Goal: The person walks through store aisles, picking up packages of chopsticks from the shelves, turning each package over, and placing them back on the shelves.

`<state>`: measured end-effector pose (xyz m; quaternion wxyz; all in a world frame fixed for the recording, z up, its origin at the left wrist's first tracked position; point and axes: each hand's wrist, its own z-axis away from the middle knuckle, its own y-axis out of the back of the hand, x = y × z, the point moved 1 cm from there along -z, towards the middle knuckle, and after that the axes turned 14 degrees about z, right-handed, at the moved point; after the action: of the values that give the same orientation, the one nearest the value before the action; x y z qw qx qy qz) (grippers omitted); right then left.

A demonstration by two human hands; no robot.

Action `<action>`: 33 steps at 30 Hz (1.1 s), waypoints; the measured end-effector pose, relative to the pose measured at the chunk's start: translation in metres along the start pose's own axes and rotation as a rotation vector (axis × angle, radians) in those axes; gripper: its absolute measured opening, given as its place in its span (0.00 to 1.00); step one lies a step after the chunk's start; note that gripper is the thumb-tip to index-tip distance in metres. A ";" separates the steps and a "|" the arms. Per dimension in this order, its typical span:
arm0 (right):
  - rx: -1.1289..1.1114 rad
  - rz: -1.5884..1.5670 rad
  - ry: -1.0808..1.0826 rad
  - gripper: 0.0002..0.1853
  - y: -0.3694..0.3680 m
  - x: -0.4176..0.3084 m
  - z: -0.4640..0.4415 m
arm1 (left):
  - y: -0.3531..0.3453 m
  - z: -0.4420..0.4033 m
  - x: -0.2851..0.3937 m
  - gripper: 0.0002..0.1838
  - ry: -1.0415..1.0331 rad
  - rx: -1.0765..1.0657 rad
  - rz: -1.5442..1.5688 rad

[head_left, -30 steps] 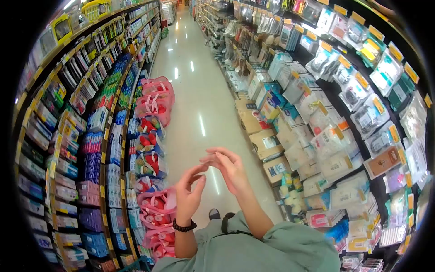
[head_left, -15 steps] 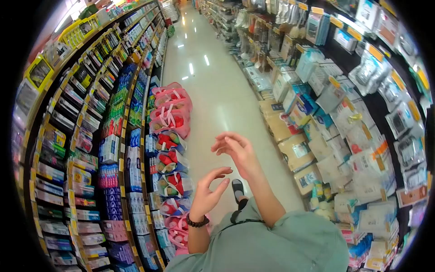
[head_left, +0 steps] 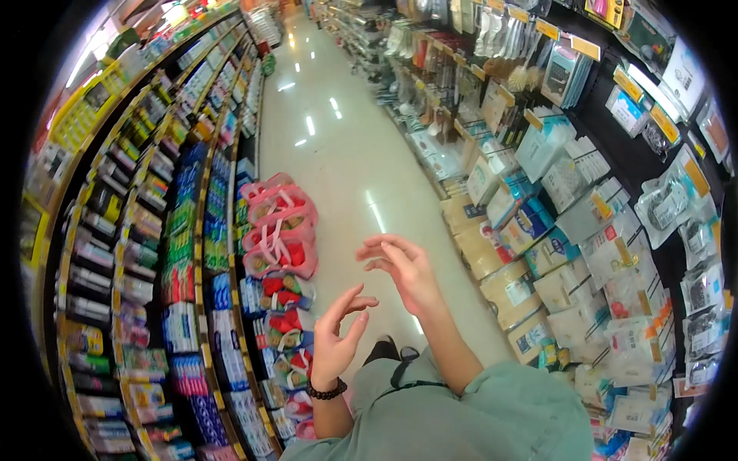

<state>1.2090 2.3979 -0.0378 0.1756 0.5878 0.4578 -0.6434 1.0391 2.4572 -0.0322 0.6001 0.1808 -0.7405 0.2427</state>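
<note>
Both hands hang in the air in front of the body, over the aisle floor, and hold nothing. My left hand (head_left: 338,338), with a dark beaded bracelet (head_left: 327,389) at the wrist, has its thumb apart from its bent fingers. Higher and to the right, my right hand (head_left: 401,265) is loosely curled with its fingers apart, pointing left. The hands do not touch each other. Below them show the green clothing (head_left: 469,415) and a dark shoe (head_left: 409,353).
Shelves of boxed goods (head_left: 181,330) line the left side, with pink bags (head_left: 280,230) standing out into the aisle. Hanging packets (head_left: 573,230) fill the rack on the right. The shiny floor (head_left: 330,161) runs ahead between them.
The hands have moved apart from their near-touching position of a second ago. The view has shifted along the aisle, and the pink bags sit lower than half a second ago.
</note>
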 end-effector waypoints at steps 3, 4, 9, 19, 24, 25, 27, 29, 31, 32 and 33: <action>0.045 0.005 -0.012 0.14 0.017 0.008 -0.051 | 0.009 -0.065 -0.019 0.20 -0.103 -0.088 -0.043; 0.078 0.027 0.000 0.14 0.020 0.015 -0.069 | 0.015 -0.086 -0.027 0.20 -0.088 -0.112 -0.028; 0.052 0.073 -0.029 0.14 0.040 0.037 -0.177 | 0.056 -0.198 -0.068 0.21 0.021 -0.188 0.082; 0.131 0.164 0.068 0.14 0.018 0.023 -0.437 | 0.141 -0.461 -0.055 0.23 -0.068 -0.124 0.242; 0.091 0.084 -0.026 0.14 0.020 0.038 -0.524 | 0.171 -0.538 -0.074 0.26 -0.089 -0.160 0.119; 0.096 0.097 -0.004 0.14 0.018 0.040 -0.541 | 0.170 -0.550 -0.071 0.27 -0.058 -0.145 0.151; 0.105 0.128 0.040 0.14 0.017 0.044 -0.579 | 0.179 -0.580 -0.078 0.29 -0.046 -0.134 0.161; 0.095 0.137 0.033 0.15 0.025 0.059 -0.616 | 0.192 -0.616 -0.089 0.30 -0.060 -0.178 0.096; 0.087 0.103 -0.002 0.16 0.035 0.068 -0.656 | 0.200 -0.651 -0.097 0.30 -0.041 -0.176 0.090; 0.086 0.056 -0.031 0.16 0.039 0.073 -0.677 | 0.203 -0.667 -0.098 0.29 -0.014 -0.156 0.109; 0.084 0.007 -0.057 0.17 0.042 0.076 -0.700 | 0.207 -0.687 -0.100 0.29 0.010 -0.137 0.126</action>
<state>1.6394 2.9570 -0.0459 0.1658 0.5779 0.4231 -0.6779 1.4949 3.0197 -0.0477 0.5983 0.0910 -0.7622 0.2296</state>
